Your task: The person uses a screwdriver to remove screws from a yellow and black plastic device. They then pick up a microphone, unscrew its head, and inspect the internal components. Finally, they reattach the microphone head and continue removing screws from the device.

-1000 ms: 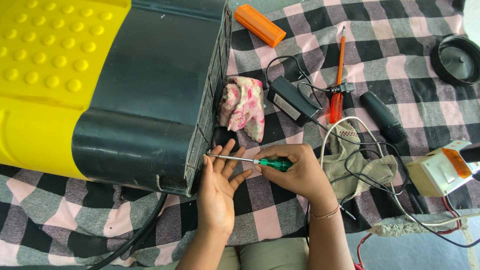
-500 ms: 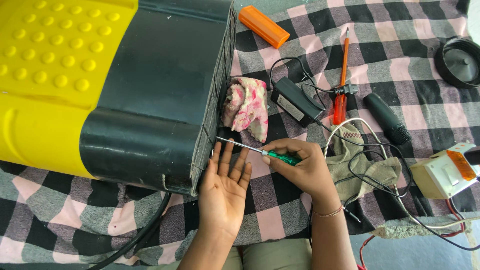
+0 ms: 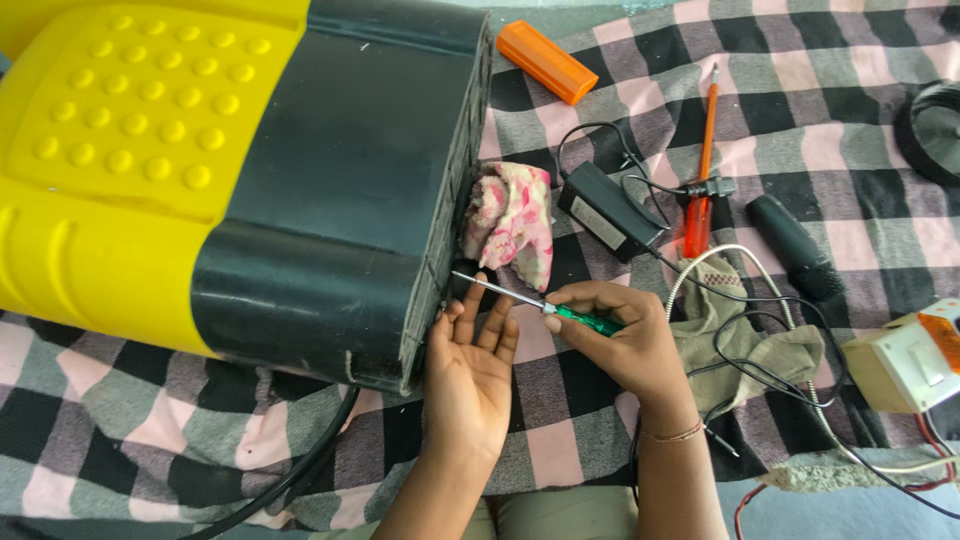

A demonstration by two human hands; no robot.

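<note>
Bare forearms, no sleeves; thin bangle (image 3: 672,434) on right wrist; light trousers at bottom edge.

Two hands are in view, a left (image 3: 470,385) and a right (image 3: 620,345). There are two screwdrivers: a green-handled one (image 3: 585,320) and a red-and-orange one (image 3: 702,165). One large yellow and black machine (image 3: 250,170) lies on one checked cloth (image 3: 600,440). One pink and white rag (image 3: 512,222) sits beside it, and one grey rag (image 3: 745,350) lies further right. There is one black adapter (image 3: 605,210), one orange box (image 3: 547,62), one black cylinder (image 3: 795,245), one white box (image 3: 905,360) with an orange end, and one round black part (image 3: 930,130) at the edge. One thin bracelet (image 3: 672,435) circles the right wrist.
</note>
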